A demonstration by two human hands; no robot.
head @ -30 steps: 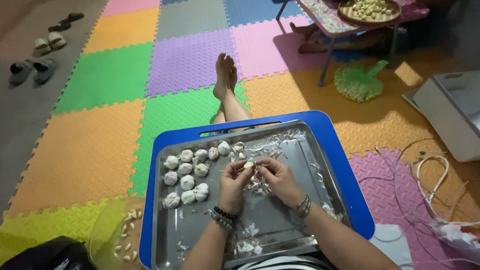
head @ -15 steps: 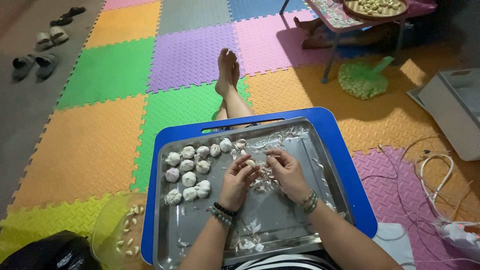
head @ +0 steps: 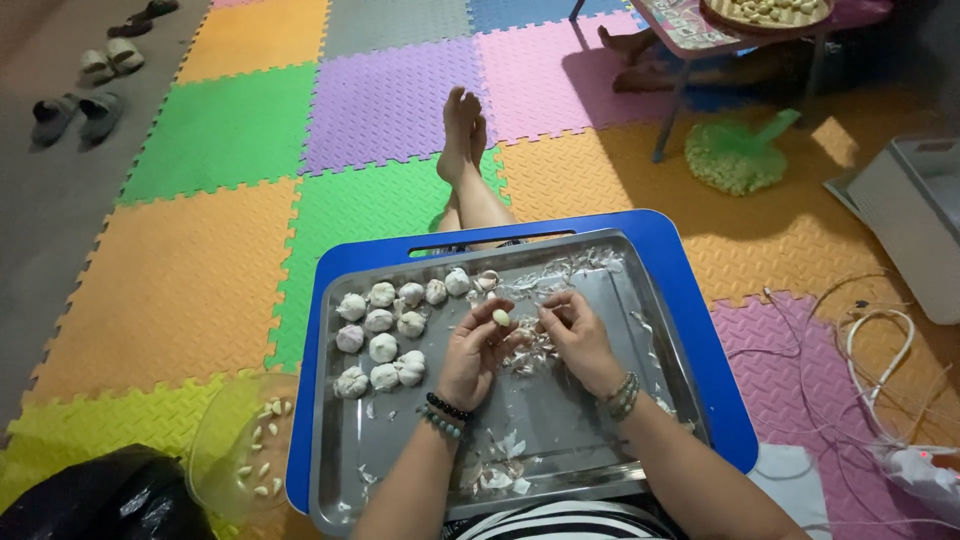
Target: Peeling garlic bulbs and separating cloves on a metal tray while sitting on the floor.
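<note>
My left hand [head: 475, 352] pinches a peeled pale garlic clove [head: 501, 317] at its fingertips over a metal tray [head: 580, 440]. My right hand [head: 578, 335] is just to the right of it, fingers curled on a bit of garlic skin or clove that I cannot make out. Several whole garlic bulbs [head: 385, 335] lie in a cluster on the tray's left part. Loose papery skins [head: 525, 350] are scattered under both hands and near the tray's front.
The tray rests on a blue lap table [head: 700, 330]. A clear bowl [head: 245, 450] with peeled cloves sits on the floor at left, a black bag [head: 100, 495] beside it. My bare feet [head: 462, 125] stretch ahead on coloured foam mats. White cables [head: 860, 350] lie right.
My left hand has lifted a peeled clove clear between its fingertips. The right hand has drawn slightly away to the right. The view has shifted a little.
</note>
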